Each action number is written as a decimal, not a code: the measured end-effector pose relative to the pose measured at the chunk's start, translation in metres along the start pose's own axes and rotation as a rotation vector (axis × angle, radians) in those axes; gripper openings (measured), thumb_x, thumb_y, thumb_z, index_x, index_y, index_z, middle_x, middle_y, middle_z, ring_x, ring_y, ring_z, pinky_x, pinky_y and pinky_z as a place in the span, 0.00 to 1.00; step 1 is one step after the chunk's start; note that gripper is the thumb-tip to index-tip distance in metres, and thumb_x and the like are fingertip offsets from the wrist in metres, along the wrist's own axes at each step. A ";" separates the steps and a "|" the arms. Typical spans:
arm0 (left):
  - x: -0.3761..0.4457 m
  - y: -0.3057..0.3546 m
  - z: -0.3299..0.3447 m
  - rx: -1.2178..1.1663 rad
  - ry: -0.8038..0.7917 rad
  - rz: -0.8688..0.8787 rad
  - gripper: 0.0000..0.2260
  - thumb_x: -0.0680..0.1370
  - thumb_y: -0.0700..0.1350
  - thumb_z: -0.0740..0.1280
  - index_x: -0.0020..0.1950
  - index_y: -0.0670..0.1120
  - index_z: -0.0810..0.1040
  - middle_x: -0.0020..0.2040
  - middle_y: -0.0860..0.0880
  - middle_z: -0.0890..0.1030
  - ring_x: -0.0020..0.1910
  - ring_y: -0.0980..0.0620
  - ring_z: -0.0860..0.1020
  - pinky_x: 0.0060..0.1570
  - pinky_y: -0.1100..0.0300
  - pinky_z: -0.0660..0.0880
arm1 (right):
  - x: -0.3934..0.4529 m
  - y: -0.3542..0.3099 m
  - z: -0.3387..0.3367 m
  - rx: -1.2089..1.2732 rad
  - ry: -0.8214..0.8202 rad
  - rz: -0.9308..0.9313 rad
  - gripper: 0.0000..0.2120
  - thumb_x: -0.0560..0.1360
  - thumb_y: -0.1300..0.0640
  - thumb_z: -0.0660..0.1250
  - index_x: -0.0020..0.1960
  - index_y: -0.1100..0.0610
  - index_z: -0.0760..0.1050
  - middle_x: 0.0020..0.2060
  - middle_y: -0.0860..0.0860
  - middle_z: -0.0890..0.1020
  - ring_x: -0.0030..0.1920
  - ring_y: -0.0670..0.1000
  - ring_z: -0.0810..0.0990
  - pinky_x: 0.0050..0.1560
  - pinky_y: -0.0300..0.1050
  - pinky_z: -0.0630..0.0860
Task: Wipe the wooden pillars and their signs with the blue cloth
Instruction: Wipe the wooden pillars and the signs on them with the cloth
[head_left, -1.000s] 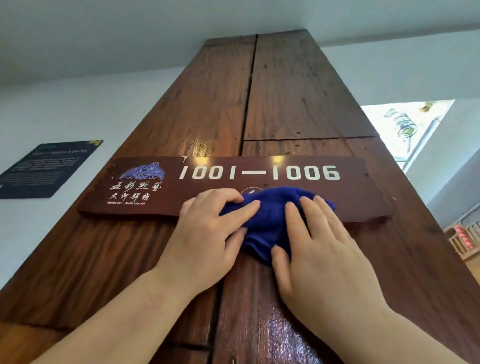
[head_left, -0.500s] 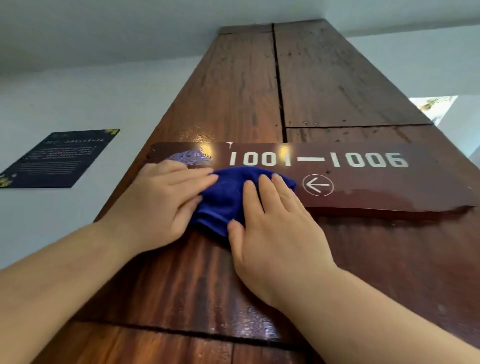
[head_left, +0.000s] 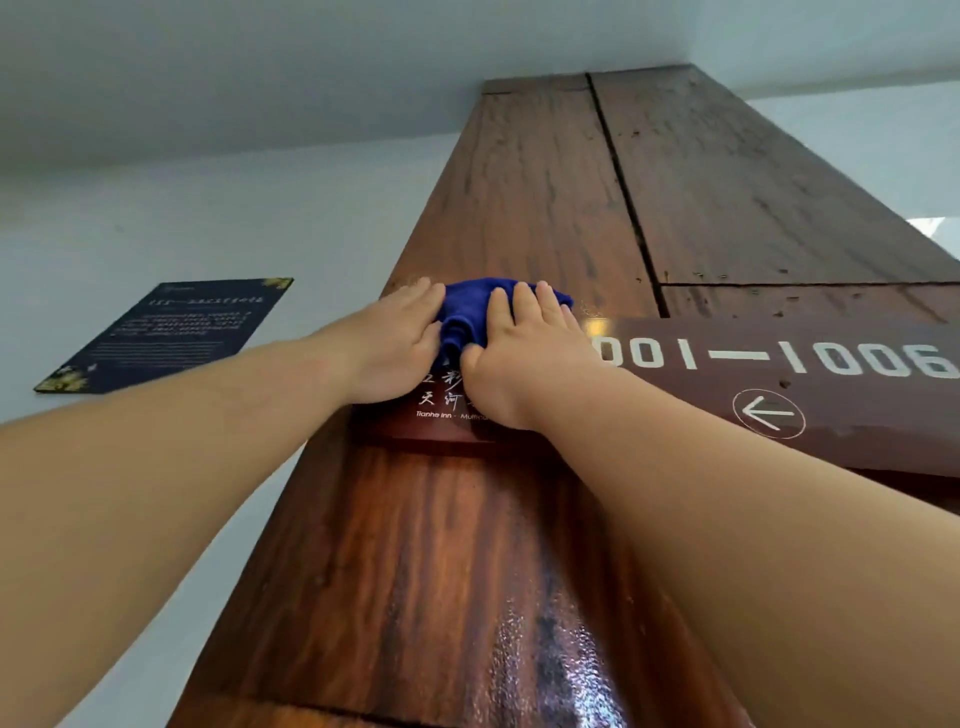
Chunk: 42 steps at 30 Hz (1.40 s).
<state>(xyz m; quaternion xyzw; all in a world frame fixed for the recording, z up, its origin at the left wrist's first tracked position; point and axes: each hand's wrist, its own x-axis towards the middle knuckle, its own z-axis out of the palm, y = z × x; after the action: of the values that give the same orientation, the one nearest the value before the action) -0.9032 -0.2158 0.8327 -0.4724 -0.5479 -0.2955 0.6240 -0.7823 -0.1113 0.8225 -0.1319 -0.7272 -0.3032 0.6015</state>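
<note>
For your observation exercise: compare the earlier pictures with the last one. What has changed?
Both hands, left hand and right hand, slid the blue cloth leftward along the sign, then up onto its top-left corner. The arrow is now uncovered. Both palms stay pressed on the cloth.

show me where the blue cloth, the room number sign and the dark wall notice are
blue cloth (head_left: 475, 317), head view, bunched middle between the hands.
room number sign (head_left: 831, 410), head view, bare face beside the arrow.
dark wall notice (head_left: 171, 335), head view, centre of its text.
</note>
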 end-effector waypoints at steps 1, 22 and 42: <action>0.001 0.002 0.001 -0.068 0.018 -0.016 0.20 0.81 0.43 0.51 0.71 0.37 0.61 0.73 0.41 0.63 0.73 0.48 0.59 0.65 0.67 0.50 | 0.003 0.000 -0.001 -0.007 -0.004 0.003 0.34 0.77 0.44 0.47 0.77 0.60 0.43 0.77 0.58 0.46 0.76 0.57 0.40 0.74 0.53 0.42; -0.092 0.058 0.006 -0.052 0.067 0.227 0.24 0.76 0.51 0.50 0.67 0.42 0.69 0.71 0.48 0.67 0.70 0.60 0.57 0.63 0.79 0.41 | -0.109 0.006 -0.012 -0.050 0.071 -0.134 0.28 0.73 0.51 0.32 0.55 0.58 0.68 0.51 0.59 0.70 0.66 0.63 0.64 0.71 0.58 0.54; -0.037 0.087 0.033 0.020 0.013 0.279 0.27 0.79 0.49 0.51 0.76 0.44 0.50 0.78 0.46 0.51 0.75 0.52 0.48 0.73 0.54 0.44 | -0.096 0.073 -0.019 -0.197 -0.024 0.045 0.31 0.77 0.48 0.40 0.75 0.65 0.48 0.76 0.63 0.43 0.75 0.59 0.38 0.74 0.56 0.45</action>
<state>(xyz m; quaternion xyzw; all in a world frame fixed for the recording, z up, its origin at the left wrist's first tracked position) -0.8473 -0.1584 0.7725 -0.5359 -0.4757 -0.2033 0.6672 -0.7035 -0.0485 0.7530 -0.2103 -0.6980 -0.3579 0.5835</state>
